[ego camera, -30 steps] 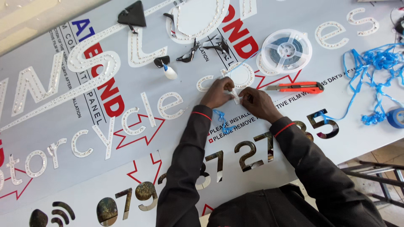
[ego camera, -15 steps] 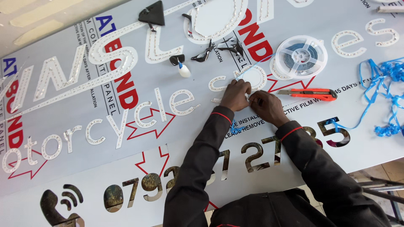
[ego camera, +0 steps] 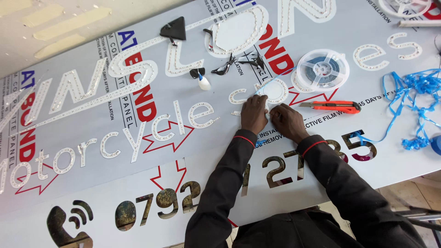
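Observation:
A large grey sign panel [ego camera: 138,183] with red and blue print lies flat, with cut-out letters filled by white dotted light strips. My left hand [ego camera: 254,115] and my right hand [ego camera: 287,121] meet at the lower edge of a round white letter [ego camera: 274,90]. Their fingertips pinch a small white piece of strip [ego camera: 268,109] against the panel. A thin blue line [ego camera: 275,81] runs from the hands up toward a clear reel [ego camera: 322,70]. Both sleeves are dark with red cuffs.
An orange utility knife [ego camera: 331,106] lies just right of my hands. A tangle of blue ribbon [ego camera: 415,92] sits at the right edge. A small white bottle [ego camera: 202,81] and black scraps [ego camera: 234,65] lie above my hands, a black triangular piece [ego camera: 173,30] further up. Number cut-outs [ego camera: 280,170] run along the near edge.
My hands have stayed at the round letter and drawn closer together. The view has shifted, so the panel and tools sit further right in the picture.

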